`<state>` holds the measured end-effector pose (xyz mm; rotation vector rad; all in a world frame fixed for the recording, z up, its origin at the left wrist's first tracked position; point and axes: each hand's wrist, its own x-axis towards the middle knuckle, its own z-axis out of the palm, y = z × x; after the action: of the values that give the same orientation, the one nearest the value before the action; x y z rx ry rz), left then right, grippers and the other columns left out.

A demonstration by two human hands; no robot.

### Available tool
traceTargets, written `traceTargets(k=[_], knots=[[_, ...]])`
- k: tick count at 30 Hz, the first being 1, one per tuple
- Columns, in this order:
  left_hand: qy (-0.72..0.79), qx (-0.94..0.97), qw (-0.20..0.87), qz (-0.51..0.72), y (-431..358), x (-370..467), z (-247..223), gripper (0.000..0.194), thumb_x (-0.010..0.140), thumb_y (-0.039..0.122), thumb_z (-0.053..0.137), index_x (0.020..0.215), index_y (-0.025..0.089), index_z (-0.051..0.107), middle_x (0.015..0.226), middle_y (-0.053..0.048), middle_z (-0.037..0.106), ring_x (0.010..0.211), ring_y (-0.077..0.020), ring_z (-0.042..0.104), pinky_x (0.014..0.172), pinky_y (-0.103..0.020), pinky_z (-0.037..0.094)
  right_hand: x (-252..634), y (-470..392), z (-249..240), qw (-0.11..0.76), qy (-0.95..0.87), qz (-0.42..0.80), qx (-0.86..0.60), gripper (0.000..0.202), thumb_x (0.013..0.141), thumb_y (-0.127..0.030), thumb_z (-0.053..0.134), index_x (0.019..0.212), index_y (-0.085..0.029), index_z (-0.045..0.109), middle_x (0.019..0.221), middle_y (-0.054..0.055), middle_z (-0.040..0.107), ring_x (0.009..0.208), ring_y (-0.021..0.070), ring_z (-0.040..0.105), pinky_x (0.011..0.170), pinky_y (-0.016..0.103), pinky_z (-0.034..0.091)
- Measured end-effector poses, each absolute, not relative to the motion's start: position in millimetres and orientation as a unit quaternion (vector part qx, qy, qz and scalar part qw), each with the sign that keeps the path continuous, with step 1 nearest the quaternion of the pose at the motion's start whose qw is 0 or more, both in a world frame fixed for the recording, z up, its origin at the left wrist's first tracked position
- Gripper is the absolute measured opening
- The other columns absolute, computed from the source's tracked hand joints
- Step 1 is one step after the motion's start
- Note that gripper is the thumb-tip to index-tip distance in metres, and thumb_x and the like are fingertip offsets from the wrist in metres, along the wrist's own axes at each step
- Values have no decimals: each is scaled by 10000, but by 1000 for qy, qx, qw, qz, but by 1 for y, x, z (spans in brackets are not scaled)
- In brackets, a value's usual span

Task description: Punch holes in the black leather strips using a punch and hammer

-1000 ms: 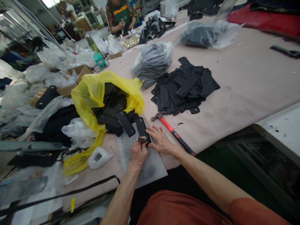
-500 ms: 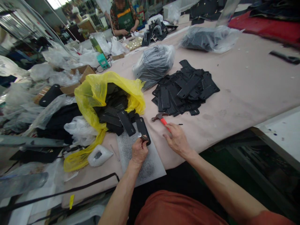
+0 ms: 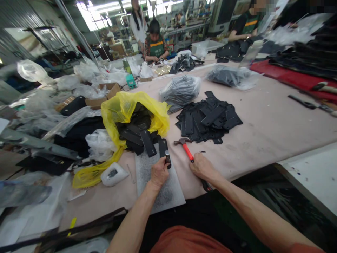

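Note:
My left hand [image 3: 158, 172] pinches a small metal punch [image 3: 167, 156] upright on the near end of a black strap piece [image 3: 163, 148]. That piece lies on a grey speckled pad [image 3: 160, 189] at the table's front edge. My right hand [image 3: 202, 167] is closed around the handle of a red-handled hammer [image 3: 187, 150], whose head rests on the table just right of the strap piece. A yellow plastic bag [image 3: 123, 112] spilling more black strap pieces lies just beyond the pad.
A heap of black strap pieces [image 3: 209, 117] lies on the pink table [image 3: 268, 126] to the right. Clear bags of black parts [image 3: 181, 89] sit behind. White bags and cardboard boxes [image 3: 105, 96] crowd the left. Other people [image 3: 155, 45] work at the far end.
My right hand left the strap piece, moved right and took hold of the hammer's handle. My left hand stayed on the piece and now holds the punch upright. The view has tilted up.

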<state>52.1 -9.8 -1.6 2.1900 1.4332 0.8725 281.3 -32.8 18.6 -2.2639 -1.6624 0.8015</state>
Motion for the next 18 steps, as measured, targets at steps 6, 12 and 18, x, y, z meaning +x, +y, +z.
traceTargets(k=[6, 12, 18], knots=[[512, 773, 199, 316, -10, 51, -3, 232, 836, 103, 532, 1029, 199, 619, 906, -61, 722, 860, -219, 694, 743, -310, 537, 274, -27, 26, 174, -451, 470, -739, 114, 812, -262, 504, 830, -152, 526, 801, 114, 630, 706, 197, 634, 616, 292, 480], [508, 771, 220, 314, -11, 49, -2, 245, 845, 104, 517, 1051, 206, 600, 940, -44, 722, 874, -201, 686, 773, -302, 531, 272, -64, 33, 170, -382, 599, -683, 135, 863, -305, 409, 782, -201, 438, 589, -58, 435, 371, 59, 368, 363, 191, 346], [512, 769, 216, 317, -11, 48, -3, 212, 843, 115, 512, 1014, 201, 604, 910, -52, 719, 840, -203, 685, 744, -300, 527, 286, -71, 127, 262, -423, 502, -707, 345, 908, -523, 370, 798, -210, 464, 551, -73, 381, 355, 62, 304, 312, 185, 224]])
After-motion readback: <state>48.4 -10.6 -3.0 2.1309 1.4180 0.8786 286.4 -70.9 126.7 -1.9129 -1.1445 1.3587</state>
